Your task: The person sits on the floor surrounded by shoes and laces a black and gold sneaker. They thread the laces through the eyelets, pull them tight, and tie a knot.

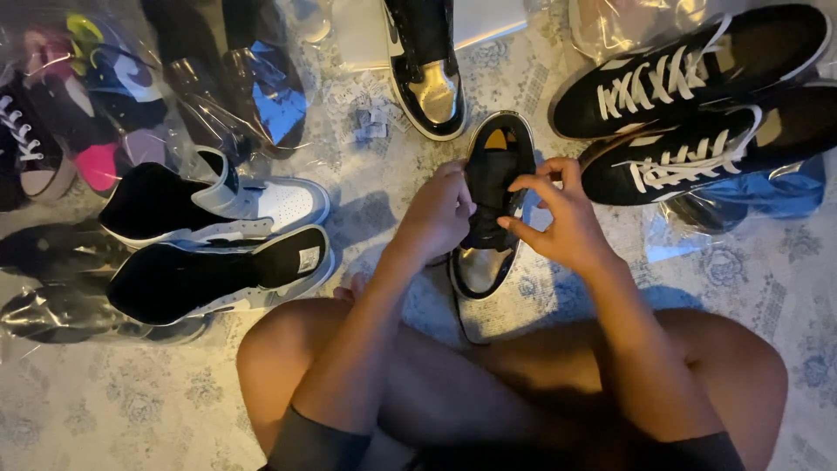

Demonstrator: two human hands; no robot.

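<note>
Crossed legs [523, 384] sit nearest. At 12 o'clock both hands, left hand [440, 214] and right hand [562, 218], pinch the shoe's [488, 218] soft tongue. It looks light; the stiff sole gives firmer hold.

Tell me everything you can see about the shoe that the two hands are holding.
The black high-top shoe has a shiny gold toe cap and a yellow inner lining. It looks like glossy leather and has no laces. It lies on the patterned floor cloth, toe toward the person. The left hand and right hand grip its tongue area from both sides.
</note>
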